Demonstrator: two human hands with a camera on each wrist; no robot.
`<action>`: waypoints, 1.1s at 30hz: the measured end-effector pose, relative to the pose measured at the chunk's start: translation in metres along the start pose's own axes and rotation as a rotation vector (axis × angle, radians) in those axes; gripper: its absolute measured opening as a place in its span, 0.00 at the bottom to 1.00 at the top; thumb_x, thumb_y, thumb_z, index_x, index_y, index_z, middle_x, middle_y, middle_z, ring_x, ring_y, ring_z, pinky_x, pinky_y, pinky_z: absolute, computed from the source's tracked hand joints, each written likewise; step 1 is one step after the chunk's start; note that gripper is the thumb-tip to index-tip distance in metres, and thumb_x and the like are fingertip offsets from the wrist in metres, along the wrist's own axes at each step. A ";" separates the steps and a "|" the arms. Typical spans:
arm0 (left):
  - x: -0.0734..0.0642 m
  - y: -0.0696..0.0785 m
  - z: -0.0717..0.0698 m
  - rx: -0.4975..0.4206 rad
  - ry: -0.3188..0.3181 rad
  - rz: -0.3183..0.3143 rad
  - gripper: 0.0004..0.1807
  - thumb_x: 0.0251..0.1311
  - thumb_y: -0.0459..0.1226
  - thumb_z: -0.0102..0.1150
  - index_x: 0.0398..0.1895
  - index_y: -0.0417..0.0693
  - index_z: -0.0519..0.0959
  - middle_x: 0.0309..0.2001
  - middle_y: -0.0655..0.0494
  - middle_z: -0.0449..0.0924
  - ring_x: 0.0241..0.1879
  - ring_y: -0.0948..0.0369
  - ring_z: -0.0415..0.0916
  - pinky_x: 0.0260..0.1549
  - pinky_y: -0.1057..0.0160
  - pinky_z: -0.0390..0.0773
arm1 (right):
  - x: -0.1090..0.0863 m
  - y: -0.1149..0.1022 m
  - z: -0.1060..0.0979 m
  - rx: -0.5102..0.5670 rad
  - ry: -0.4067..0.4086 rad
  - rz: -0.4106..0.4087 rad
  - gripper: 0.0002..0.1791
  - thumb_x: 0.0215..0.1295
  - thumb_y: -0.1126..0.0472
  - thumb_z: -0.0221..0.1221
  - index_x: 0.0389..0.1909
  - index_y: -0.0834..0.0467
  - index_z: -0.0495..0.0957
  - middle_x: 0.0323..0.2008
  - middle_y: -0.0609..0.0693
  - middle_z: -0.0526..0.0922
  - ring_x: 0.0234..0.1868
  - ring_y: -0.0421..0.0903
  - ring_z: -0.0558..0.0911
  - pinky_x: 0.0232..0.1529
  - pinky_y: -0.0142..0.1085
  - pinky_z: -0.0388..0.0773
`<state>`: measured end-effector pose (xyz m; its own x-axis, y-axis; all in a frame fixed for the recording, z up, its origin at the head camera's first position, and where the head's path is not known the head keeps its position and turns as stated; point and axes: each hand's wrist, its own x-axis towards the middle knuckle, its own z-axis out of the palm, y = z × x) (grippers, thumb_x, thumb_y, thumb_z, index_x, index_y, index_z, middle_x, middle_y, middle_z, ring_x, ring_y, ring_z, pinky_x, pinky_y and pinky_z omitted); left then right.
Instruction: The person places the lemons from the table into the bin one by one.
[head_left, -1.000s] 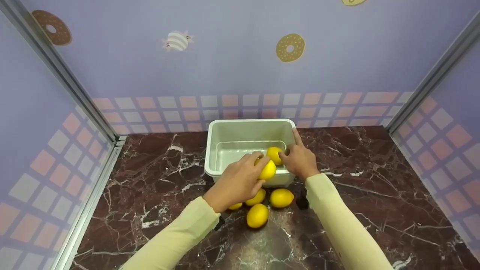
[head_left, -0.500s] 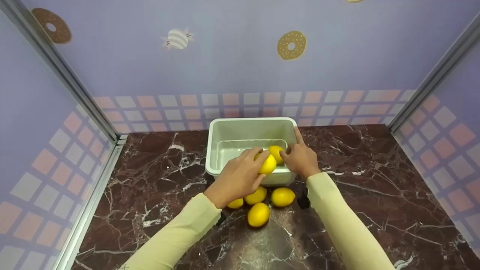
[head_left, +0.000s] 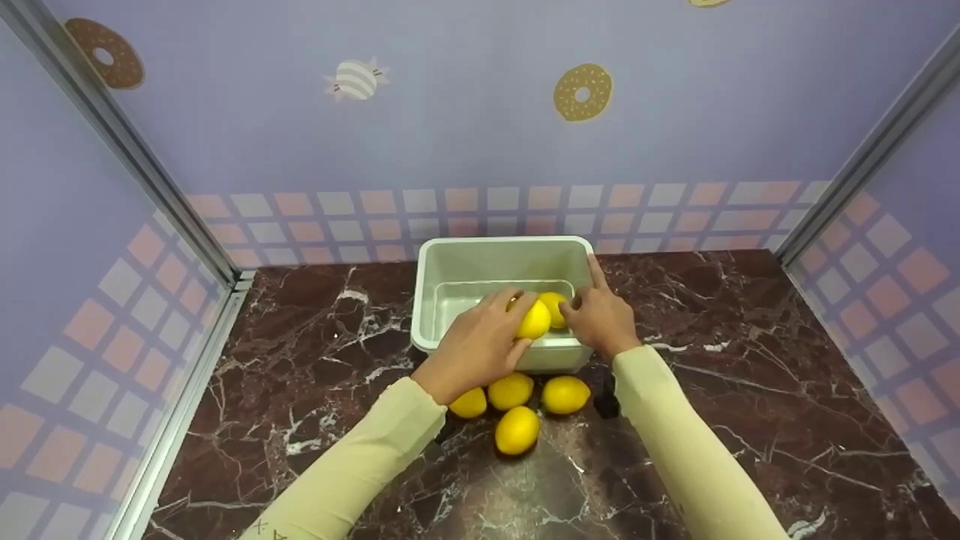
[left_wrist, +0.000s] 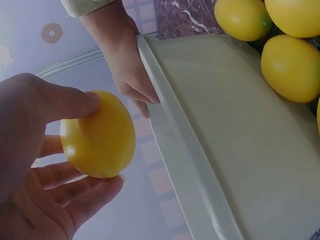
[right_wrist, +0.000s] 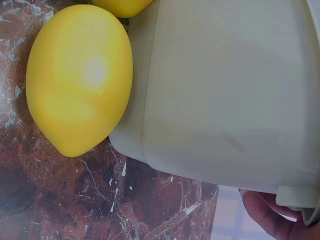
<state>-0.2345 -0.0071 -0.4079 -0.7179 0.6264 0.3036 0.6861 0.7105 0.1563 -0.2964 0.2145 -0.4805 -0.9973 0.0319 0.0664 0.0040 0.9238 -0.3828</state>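
Observation:
A pale rectangular tub stands on the marble table. My left hand grips a yellow lemon between thumb and fingers, just over the tub's near rim; the left wrist view shows this lemon beside the rim. A second lemon lies inside the tub, right beside it. My right hand grips the tub's near right corner, with its index finger stretched along the right rim. Several more lemons lie on the table in front of the tub, one touching its wall.
The dark marble table is enclosed by lilac walls at the back and both sides, with metal posts in the corners. The tub stands near the back wall. A small dark object lies by my right wrist.
My left hand has carried its lemon forward from the near rim to over the tub's inside, next to the lemon lying there. The right hand has stayed on the tub.

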 end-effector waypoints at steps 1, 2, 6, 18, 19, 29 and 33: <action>0.001 0.000 0.000 -0.006 -0.003 -0.003 0.31 0.61 0.44 0.61 0.66 0.49 0.65 0.61 0.49 0.71 0.56 0.54 0.74 0.46 0.56 0.82 | 0.000 0.000 0.000 0.000 0.002 0.000 0.17 0.64 0.46 0.56 0.30 0.56 0.80 0.78 0.47 0.43 0.29 0.54 0.78 0.34 0.48 0.75; 0.001 0.000 0.000 -0.008 -0.007 -0.006 0.31 0.61 0.44 0.61 0.66 0.49 0.65 0.61 0.49 0.71 0.56 0.54 0.74 0.46 0.56 0.82 | 0.000 0.000 0.000 0.000 0.003 -0.001 0.17 0.64 0.46 0.56 0.31 0.56 0.80 0.78 0.47 0.43 0.28 0.54 0.78 0.34 0.48 0.75; 0.004 -0.001 0.000 0.000 -0.017 -0.007 0.30 0.61 0.44 0.60 0.66 0.49 0.64 0.60 0.49 0.70 0.55 0.53 0.74 0.45 0.55 0.82 | -0.002 -0.001 0.000 -0.006 -0.001 -0.003 0.18 0.65 0.46 0.55 0.31 0.57 0.81 0.78 0.48 0.44 0.28 0.54 0.78 0.33 0.47 0.75; 0.016 0.000 0.004 0.042 -0.024 -0.002 0.30 0.61 0.46 0.60 0.65 0.50 0.65 0.60 0.50 0.70 0.52 0.54 0.75 0.45 0.56 0.82 | -0.001 -0.001 0.000 -0.004 0.017 -0.002 0.17 0.64 0.47 0.56 0.28 0.57 0.81 0.78 0.48 0.46 0.32 0.56 0.80 0.37 0.50 0.76; 0.017 -0.001 0.005 0.047 -0.026 -0.002 0.30 0.61 0.46 0.60 0.65 0.49 0.65 0.60 0.50 0.70 0.52 0.54 0.75 0.46 0.56 0.82 | -0.001 -0.001 0.000 -0.005 0.017 -0.001 0.17 0.64 0.47 0.56 0.28 0.57 0.81 0.78 0.48 0.46 0.31 0.55 0.79 0.37 0.50 0.76; 0.027 -0.006 0.006 0.052 -0.048 -0.026 0.31 0.61 0.45 0.60 0.65 0.48 0.65 0.60 0.48 0.71 0.55 0.52 0.74 0.52 0.55 0.79 | -0.001 -0.002 -0.001 -0.005 0.013 -0.005 0.18 0.65 0.46 0.55 0.29 0.57 0.81 0.78 0.48 0.45 0.34 0.56 0.80 0.37 0.51 0.76; 0.030 -0.005 0.006 0.038 -0.048 -0.031 0.30 0.61 0.45 0.60 0.65 0.48 0.65 0.59 0.48 0.71 0.53 0.52 0.75 0.49 0.55 0.80 | -0.001 -0.001 0.000 -0.002 0.020 -0.003 0.18 0.64 0.46 0.56 0.28 0.57 0.81 0.78 0.48 0.46 0.35 0.57 0.81 0.38 0.52 0.76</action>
<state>-0.2605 0.0099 -0.4058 -0.7445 0.6175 0.2540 0.6587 0.7413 0.1287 -0.2950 0.2133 -0.4806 -0.9956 0.0371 0.0860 0.0016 0.9246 -0.3809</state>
